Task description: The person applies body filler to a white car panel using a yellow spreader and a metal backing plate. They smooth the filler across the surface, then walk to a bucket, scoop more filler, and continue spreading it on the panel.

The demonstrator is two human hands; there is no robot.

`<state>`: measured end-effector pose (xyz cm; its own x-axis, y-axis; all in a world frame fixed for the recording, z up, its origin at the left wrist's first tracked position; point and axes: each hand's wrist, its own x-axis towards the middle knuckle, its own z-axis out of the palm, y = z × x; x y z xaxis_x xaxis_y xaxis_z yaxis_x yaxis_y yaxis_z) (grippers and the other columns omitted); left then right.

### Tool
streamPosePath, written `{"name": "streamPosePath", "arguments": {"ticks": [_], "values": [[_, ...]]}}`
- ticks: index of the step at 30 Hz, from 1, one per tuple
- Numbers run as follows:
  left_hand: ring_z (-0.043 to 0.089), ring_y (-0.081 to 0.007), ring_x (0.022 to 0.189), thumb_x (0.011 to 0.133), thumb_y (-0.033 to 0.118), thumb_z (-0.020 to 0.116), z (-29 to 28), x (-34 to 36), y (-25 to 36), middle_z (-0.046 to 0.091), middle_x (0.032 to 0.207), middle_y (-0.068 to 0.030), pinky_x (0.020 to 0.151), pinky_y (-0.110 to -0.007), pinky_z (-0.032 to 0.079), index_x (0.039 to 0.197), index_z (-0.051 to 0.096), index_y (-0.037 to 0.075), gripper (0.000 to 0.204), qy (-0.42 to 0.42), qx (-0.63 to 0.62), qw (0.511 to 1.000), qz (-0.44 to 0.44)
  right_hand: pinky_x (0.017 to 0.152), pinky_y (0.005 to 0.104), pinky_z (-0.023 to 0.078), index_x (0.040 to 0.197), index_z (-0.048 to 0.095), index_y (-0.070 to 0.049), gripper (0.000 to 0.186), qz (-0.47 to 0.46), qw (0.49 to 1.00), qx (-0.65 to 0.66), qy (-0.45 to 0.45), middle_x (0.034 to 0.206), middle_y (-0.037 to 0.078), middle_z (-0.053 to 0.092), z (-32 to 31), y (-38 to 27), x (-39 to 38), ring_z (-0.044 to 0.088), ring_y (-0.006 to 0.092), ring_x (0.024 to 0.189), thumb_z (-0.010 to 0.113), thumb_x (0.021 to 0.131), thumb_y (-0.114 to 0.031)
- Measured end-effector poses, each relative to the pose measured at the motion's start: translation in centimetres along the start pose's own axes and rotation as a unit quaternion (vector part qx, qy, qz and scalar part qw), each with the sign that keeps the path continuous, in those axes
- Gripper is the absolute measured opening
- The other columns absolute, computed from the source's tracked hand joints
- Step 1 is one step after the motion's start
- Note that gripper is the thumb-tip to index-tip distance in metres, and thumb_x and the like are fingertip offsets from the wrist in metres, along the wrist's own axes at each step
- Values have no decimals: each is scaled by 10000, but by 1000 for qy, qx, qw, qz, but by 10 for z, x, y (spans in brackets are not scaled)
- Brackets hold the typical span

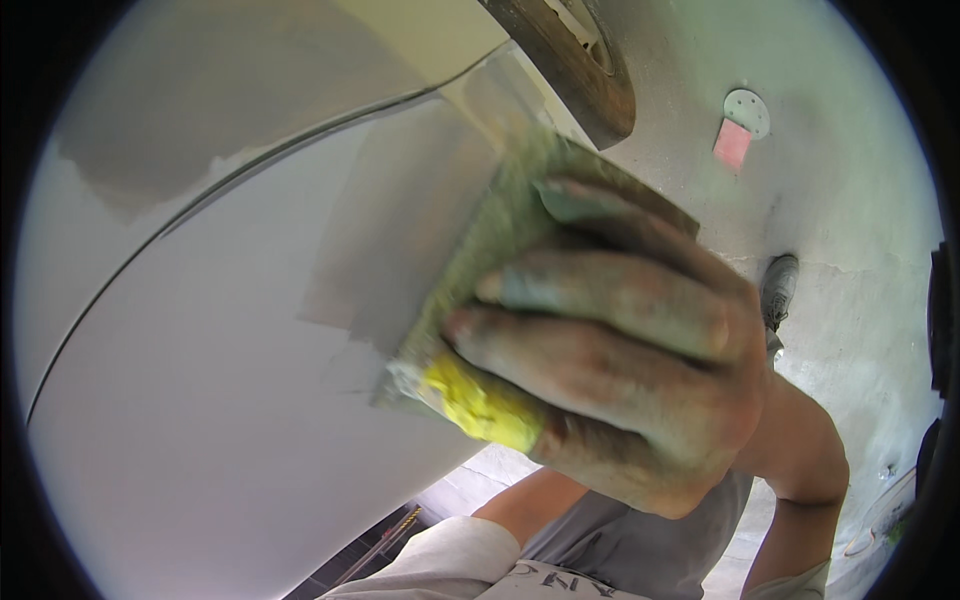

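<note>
My right hand is large in the centre, fingers curled over a flat, dusty greenish sanding block with a crumpled bright yellow piece under the lower fingers. The block is held against or just above a pale vehicle body panel, over grey patches near a curved dark seam that crosses the panel. The block's upper part is blurred. My left forearm rises from the lower edge behind my right hand, which hides my left hand.
A tyre is at the top, beyond the panel. On the concrete floor lie a pale perforated disc and a pink square. My shoe stands at the right. A thin hose or cord lies at the lower right.
</note>
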<state>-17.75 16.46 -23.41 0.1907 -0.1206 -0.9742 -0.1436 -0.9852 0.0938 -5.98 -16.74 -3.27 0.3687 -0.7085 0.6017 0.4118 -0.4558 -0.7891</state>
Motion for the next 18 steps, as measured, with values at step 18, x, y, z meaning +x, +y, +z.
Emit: {"name": "streamPosePath", "arguments": {"ticks": [18], "values": [[672,-281,1021,1094,275,541,-1,4,-5,682,1168,-150,902,-379,538,1333,550,23,347,-3,4,1000,3,981,560,592,949,817,-14,307,3,999,-10,-43,965,82,766,-33,7,13,739,204,922,776,721,-217]]}}
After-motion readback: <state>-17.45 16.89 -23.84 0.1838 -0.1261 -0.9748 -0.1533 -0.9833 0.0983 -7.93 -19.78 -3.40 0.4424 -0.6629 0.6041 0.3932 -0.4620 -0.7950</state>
